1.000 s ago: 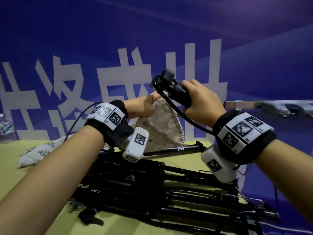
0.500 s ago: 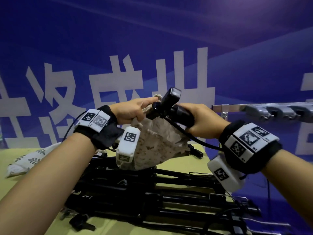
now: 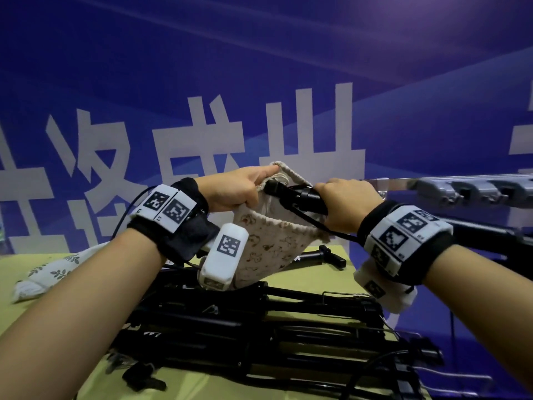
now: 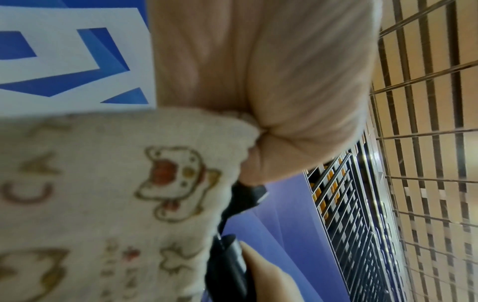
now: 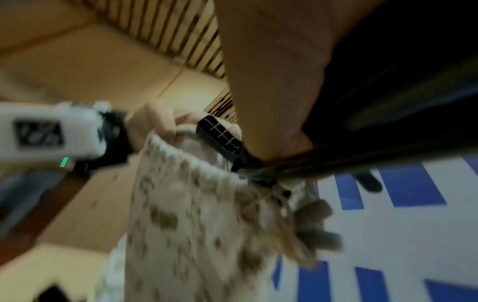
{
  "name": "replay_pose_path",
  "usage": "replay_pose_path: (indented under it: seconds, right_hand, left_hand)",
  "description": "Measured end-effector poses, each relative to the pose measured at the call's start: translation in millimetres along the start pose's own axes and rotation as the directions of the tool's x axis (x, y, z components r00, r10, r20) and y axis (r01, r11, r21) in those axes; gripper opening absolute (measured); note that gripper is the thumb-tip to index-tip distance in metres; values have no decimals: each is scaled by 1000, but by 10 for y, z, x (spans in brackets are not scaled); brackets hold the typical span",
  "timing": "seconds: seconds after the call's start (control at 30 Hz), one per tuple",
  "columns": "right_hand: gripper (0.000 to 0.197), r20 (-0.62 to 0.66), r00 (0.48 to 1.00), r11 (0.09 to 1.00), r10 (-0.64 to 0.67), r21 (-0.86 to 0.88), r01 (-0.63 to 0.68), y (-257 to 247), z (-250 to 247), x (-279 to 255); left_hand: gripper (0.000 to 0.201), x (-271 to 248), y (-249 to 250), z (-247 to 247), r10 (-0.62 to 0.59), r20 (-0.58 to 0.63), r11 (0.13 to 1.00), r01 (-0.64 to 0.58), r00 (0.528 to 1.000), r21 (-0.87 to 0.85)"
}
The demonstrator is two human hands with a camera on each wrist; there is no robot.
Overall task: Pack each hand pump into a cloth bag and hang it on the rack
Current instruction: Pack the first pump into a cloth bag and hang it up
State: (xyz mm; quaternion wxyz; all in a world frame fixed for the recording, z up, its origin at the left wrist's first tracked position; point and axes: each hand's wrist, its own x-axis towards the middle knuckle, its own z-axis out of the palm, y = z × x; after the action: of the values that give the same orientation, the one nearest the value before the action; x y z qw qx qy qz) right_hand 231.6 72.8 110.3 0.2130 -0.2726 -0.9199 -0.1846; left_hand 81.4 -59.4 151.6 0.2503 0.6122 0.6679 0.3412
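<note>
Since half a second earlier, the hand pump [image 3: 297, 197] has been tipped from pointing up and left to lying almost level, and its black head has been brought to the mouth of the cloth bag [image 3: 274, 243] at the centre of the head view. The pump barrel is clenched in the right hand [image 3: 347, 204], with its thin black hose trailing below the wrist. The bag's rim is pinched by the left hand [image 3: 233, 189], the index finger stretched along the hem so that the mouth is held open. The step in hand is judged to be the insertion of the pump into the bag; only the head appears to be at the opening, with most of the barrel still outside. The next move would call for the pump to be pushed down while the rim is kept spread, and for the hose to be tucked in too. More black pumps [image 3: 259, 327] are piled on the yellow-green table [image 3: 308, 281] below, and the rack [image 3: 450, 189] with its hooks is seen at the right edge. Large white characters are printed on the blue backdrop [image 3: 288, 67] but are cut off; the bag is printed with small cartoon animals and unreadable letters.
</note>
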Motion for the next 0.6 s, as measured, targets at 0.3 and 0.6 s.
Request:
replay_pose_path:
  seconds: [0.3,0.6]
  right_hand:
    - [13,-158,928,782,-336,-596,182,-98,77,13]
    - [58,-135,719,547,-681,-747,378,-217,260,39]
  left_hand:
    - [75,103,152,133,-46,-174,998,52,984,32]
    - [62,160,310,303,9,-138,998,-19,990,-66]
